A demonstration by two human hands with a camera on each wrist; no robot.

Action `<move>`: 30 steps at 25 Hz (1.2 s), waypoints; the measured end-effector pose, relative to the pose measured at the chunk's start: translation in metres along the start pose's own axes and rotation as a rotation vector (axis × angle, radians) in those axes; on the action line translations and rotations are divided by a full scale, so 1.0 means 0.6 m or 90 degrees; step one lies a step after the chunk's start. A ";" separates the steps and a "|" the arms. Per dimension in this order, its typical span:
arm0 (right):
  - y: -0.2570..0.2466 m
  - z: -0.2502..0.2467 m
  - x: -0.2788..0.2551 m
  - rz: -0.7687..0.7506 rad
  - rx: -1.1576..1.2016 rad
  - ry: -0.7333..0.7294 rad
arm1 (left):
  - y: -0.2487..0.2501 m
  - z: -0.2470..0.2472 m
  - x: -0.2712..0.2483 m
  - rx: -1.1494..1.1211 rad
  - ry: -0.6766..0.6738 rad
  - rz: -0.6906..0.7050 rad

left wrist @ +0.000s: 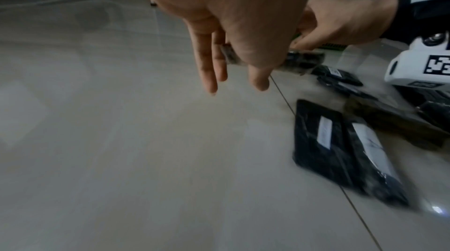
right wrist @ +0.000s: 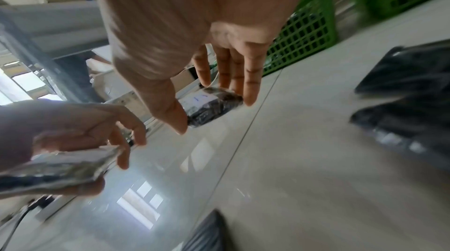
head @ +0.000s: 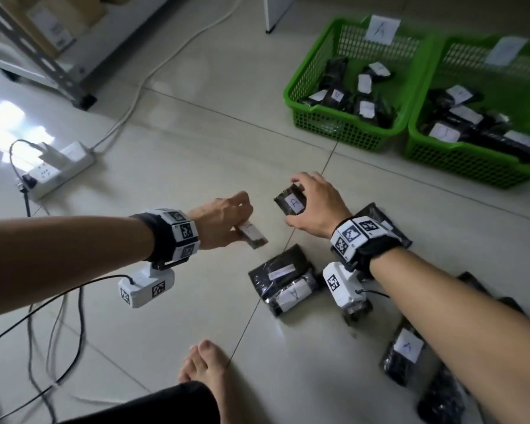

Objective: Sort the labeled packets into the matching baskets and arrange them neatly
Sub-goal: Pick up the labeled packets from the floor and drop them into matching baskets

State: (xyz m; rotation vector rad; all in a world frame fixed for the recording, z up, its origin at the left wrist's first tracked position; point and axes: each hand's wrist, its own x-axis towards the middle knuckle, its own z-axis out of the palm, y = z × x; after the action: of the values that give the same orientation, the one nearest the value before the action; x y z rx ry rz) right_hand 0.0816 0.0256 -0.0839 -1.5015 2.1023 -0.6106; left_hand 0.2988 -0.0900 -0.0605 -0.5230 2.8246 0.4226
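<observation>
My left hand (head: 242, 221) grips a small dark packet (head: 253, 235) by its long edges just above the floor; its label is too blurred to read. My right hand (head: 292, 201) pinches another dark packet (head: 291, 203) with a white "A" label between thumb and fingers (right wrist: 248, 89). Both hands are close together. At the far right stand two green baskets with packets inside: one (head: 343, 130) tagged "A", the other (head: 459, 160) with a blurred tag. Several loose packets (head: 283, 276) lie on the floor near my right wrist, one (head: 404, 353) marked "A".
A white power strip (head: 58, 166) with cables lies on the tiled floor at left. A metal rack frame (head: 43, 56) stands at the far left. My bare foot (head: 205, 362) rests near the bottom centre. More cables (head: 55, 332) trail at bottom left.
</observation>
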 end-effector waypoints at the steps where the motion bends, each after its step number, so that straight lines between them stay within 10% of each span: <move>1: 0.012 -0.020 0.000 0.005 0.014 0.043 | 0.000 -0.016 0.018 -0.002 0.049 0.031; 10: 0.089 -0.139 -0.040 0.053 0.098 0.303 | 0.055 -0.143 0.183 -0.064 0.342 0.161; 17: 0.152 -0.188 -0.045 0.026 0.041 0.424 | 0.077 -0.207 0.365 -0.101 0.359 0.041; 23: 0.189 -0.225 0.035 0.043 -0.030 0.413 | 0.055 -0.218 0.499 -0.076 0.253 -0.184; 30: 0.168 -0.262 0.184 0.141 -0.182 0.311 | 0.014 -0.161 0.520 -0.115 0.211 -0.215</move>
State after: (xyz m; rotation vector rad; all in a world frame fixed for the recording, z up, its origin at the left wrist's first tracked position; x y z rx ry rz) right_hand -0.1205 -0.0372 -0.0358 -1.3256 2.7875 -0.6651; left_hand -0.0051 -0.2105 -0.0562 -1.1857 2.9306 0.5685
